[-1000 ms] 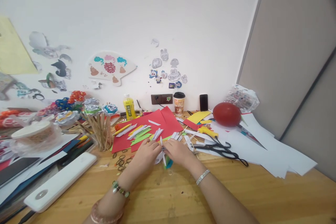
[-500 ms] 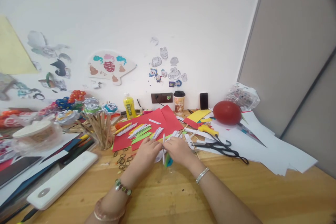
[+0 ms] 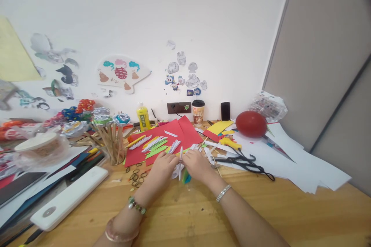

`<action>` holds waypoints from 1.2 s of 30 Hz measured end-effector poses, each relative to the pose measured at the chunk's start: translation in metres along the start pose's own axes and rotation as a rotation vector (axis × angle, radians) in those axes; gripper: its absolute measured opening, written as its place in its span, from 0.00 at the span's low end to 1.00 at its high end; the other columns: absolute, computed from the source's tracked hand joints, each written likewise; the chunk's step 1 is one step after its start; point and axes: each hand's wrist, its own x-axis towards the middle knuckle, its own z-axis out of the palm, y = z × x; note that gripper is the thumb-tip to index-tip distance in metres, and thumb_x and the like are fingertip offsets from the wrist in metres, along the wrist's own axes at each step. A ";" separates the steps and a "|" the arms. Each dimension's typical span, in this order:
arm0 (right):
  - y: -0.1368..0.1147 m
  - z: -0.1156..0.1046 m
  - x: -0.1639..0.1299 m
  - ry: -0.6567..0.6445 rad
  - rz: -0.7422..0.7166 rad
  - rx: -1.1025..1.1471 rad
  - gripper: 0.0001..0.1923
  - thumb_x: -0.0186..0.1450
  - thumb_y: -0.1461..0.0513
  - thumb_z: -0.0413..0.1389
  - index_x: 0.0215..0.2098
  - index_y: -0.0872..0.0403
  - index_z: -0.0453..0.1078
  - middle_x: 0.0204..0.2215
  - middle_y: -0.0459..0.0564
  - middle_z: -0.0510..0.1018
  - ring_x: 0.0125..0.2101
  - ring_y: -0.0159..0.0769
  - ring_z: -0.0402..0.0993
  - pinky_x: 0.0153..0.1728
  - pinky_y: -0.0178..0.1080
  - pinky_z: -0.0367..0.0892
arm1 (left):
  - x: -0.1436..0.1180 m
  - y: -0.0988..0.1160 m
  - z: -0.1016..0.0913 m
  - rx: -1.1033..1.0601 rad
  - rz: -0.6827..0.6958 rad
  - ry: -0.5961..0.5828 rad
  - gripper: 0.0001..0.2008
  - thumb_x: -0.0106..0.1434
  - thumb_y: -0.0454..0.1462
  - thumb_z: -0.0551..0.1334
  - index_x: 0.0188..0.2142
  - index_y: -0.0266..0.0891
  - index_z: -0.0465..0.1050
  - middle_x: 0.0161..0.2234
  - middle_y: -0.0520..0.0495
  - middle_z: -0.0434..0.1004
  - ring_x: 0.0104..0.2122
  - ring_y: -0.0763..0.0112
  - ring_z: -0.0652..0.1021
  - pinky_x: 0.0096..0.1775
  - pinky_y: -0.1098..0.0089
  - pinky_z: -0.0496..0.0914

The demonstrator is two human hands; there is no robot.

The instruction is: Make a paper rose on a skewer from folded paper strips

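**Folded paper pinched between two hands over a cluttered craft desk**

Centrally, a small folded piece of white paper with a blue-green underside (image 3: 181,168) is held upright between the two hands, just above the light wooden desk top (image 3: 203,216). The left hand (image 3: 162,170) is closed on it from one side and the right hand (image 3: 198,166) from the other, fingertips meeting at the crease; such a two-sided pinch seems suited to keeping the folds pressed together. The exact finger positions are hidden by the backs of the hands.

Just beyond the hands, narrow folded strips of white, green and yellow paper (image 3: 155,144) are laid on a red paper sheet (image 3: 174,133), apparently kept within easy reach. Black-handled scissors (image 3: 246,164) lie to the right on white sheets of paper (image 3: 290,162), near a yellow-handled tool (image 3: 230,143). Small dark rubber bands (image 3: 136,175) are scattered beside the left wrist. A clear cup of wooden sticks (image 3: 111,142) stands further left, and a flat white oblong case (image 3: 68,198) rests near the desk edge.
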 end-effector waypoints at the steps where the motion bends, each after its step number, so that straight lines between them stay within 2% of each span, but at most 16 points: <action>1: 0.002 -0.001 0.000 0.008 0.018 0.015 0.05 0.65 0.66 0.51 0.33 0.56 0.68 0.29 0.50 0.73 0.34 0.37 0.66 0.35 0.38 0.61 | 0.000 -0.001 0.001 -0.059 -0.030 0.025 0.07 0.62 0.30 0.51 0.31 0.39 0.67 0.31 0.46 0.72 0.32 0.66 0.71 0.39 0.64 0.63; 2: 0.005 -0.002 0.000 0.017 0.038 0.044 0.05 0.65 0.63 0.52 0.37 0.56 0.68 0.31 0.50 0.74 0.36 0.38 0.66 0.36 0.38 0.61 | 0.000 -0.003 0.003 -0.135 -0.076 0.057 0.06 0.63 0.32 0.52 0.34 0.39 0.67 0.33 0.46 0.72 0.34 0.65 0.71 0.39 0.64 0.64; 4: 0.010 -0.005 -0.001 0.033 0.092 0.146 0.12 0.63 0.59 0.56 0.44 0.56 0.66 0.37 0.52 0.74 0.40 0.40 0.66 0.40 0.39 0.62 | 0.002 -0.006 0.010 -0.335 -0.208 0.141 0.07 0.61 0.36 0.56 0.39 0.40 0.67 0.37 0.45 0.72 0.36 0.65 0.72 0.39 0.64 0.67; 7: 0.014 -0.008 -0.001 0.059 0.194 0.319 0.13 0.62 0.61 0.56 0.45 0.56 0.66 0.39 0.53 0.73 0.41 0.41 0.65 0.42 0.41 0.62 | 0.007 -0.009 0.021 -0.720 -0.472 0.287 0.21 0.53 0.41 0.64 0.45 0.40 0.63 0.40 0.44 0.70 0.33 0.68 0.73 0.35 0.65 0.70; 9: 0.013 -0.008 -0.001 0.091 0.225 0.390 0.10 0.62 0.63 0.55 0.43 0.55 0.66 0.38 0.52 0.73 0.41 0.40 0.66 0.42 0.41 0.62 | 0.011 -0.010 0.026 -0.973 -0.613 0.296 0.28 0.48 0.44 0.67 0.46 0.39 0.62 0.37 0.46 0.72 0.31 0.68 0.74 0.33 0.65 0.70; 11: 0.010 -0.007 0.000 0.119 0.232 0.457 0.10 0.62 0.63 0.56 0.43 0.54 0.67 0.38 0.51 0.72 0.41 0.40 0.66 0.43 0.41 0.62 | 0.013 -0.010 0.027 -1.155 -0.687 0.226 0.29 0.43 0.46 0.69 0.43 0.37 0.65 0.31 0.48 0.74 0.30 0.67 0.75 0.34 0.65 0.70; 13: 0.006 -0.007 0.001 0.115 0.235 0.546 0.11 0.61 0.63 0.57 0.43 0.53 0.67 0.39 0.51 0.72 0.43 0.39 0.66 0.43 0.41 0.62 | 0.013 -0.010 0.025 -1.228 -0.706 0.168 0.25 0.41 0.47 0.70 0.35 0.36 0.69 0.27 0.49 0.75 0.29 0.66 0.75 0.34 0.66 0.69; 15: 0.005 -0.008 0.001 0.084 0.255 0.665 0.10 0.61 0.64 0.56 0.42 0.53 0.68 0.39 0.50 0.73 0.42 0.38 0.68 0.42 0.39 0.63 | 0.012 -0.010 0.022 -1.226 -0.711 0.173 0.21 0.41 0.46 0.71 0.30 0.36 0.70 0.25 0.50 0.76 0.27 0.67 0.75 0.33 0.68 0.68; 20: 0.008 -0.009 0.003 0.073 0.332 0.891 0.06 0.61 0.62 0.56 0.37 0.53 0.71 0.35 0.48 0.75 0.37 0.35 0.71 0.38 0.36 0.65 | 0.010 -0.005 0.013 -1.206 -0.729 0.201 0.18 0.42 0.45 0.71 0.28 0.36 0.71 0.21 0.52 0.75 0.23 0.70 0.73 0.28 0.71 0.66; 23: 0.011 -0.006 0.003 0.118 0.361 1.040 0.10 0.62 0.57 0.55 0.39 0.54 0.70 0.34 0.48 0.75 0.36 0.35 0.71 0.37 0.37 0.66 | 0.010 -0.001 0.008 -1.232 -0.733 0.219 0.17 0.42 0.44 0.71 0.26 0.36 0.71 0.23 0.51 0.77 0.26 0.66 0.76 0.31 0.70 0.68; 26: 0.013 0.001 0.002 0.087 0.386 1.168 0.14 0.60 0.54 0.56 0.40 0.54 0.68 0.34 0.48 0.74 0.35 0.35 0.72 0.37 0.37 0.67 | 0.011 -0.001 0.008 -1.252 -0.754 0.266 0.16 0.41 0.43 0.72 0.26 0.36 0.72 0.22 0.51 0.76 0.26 0.67 0.76 0.32 0.71 0.68; 28: 0.014 0.007 0.001 0.049 0.395 1.204 0.15 0.59 0.53 0.57 0.40 0.54 0.68 0.34 0.48 0.74 0.36 0.36 0.73 0.37 0.38 0.67 | 0.012 -0.002 0.010 -1.263 -0.773 0.287 0.16 0.41 0.43 0.72 0.24 0.36 0.72 0.21 0.52 0.75 0.25 0.69 0.75 0.31 0.71 0.68; 31: 0.014 0.009 0.001 0.060 0.445 1.195 0.18 0.60 0.53 0.56 0.44 0.54 0.66 0.38 0.51 0.74 0.39 0.38 0.72 0.40 0.40 0.67 | 0.012 -0.002 0.013 -1.296 -0.801 0.307 0.17 0.40 0.44 0.72 0.24 0.36 0.71 0.21 0.51 0.76 0.24 0.68 0.75 0.30 0.70 0.68; 34: 0.009 0.003 0.002 0.023 0.484 1.172 0.20 0.58 0.55 0.59 0.46 0.52 0.66 0.42 0.51 0.74 0.42 0.40 0.72 0.41 0.41 0.67 | 0.012 0.002 0.013 -1.453 -0.815 0.292 0.17 0.43 0.42 0.72 0.29 0.35 0.72 0.25 0.48 0.77 0.26 0.67 0.77 0.31 0.69 0.70; 36: 0.003 -0.004 0.004 -0.013 0.507 1.158 0.18 0.56 0.58 0.60 0.44 0.52 0.67 0.41 0.50 0.75 0.40 0.40 0.73 0.39 0.40 0.68 | 0.012 0.006 0.011 -1.578 -0.811 0.299 0.16 0.44 0.40 0.72 0.30 0.35 0.72 0.26 0.47 0.78 0.26 0.68 0.77 0.31 0.69 0.70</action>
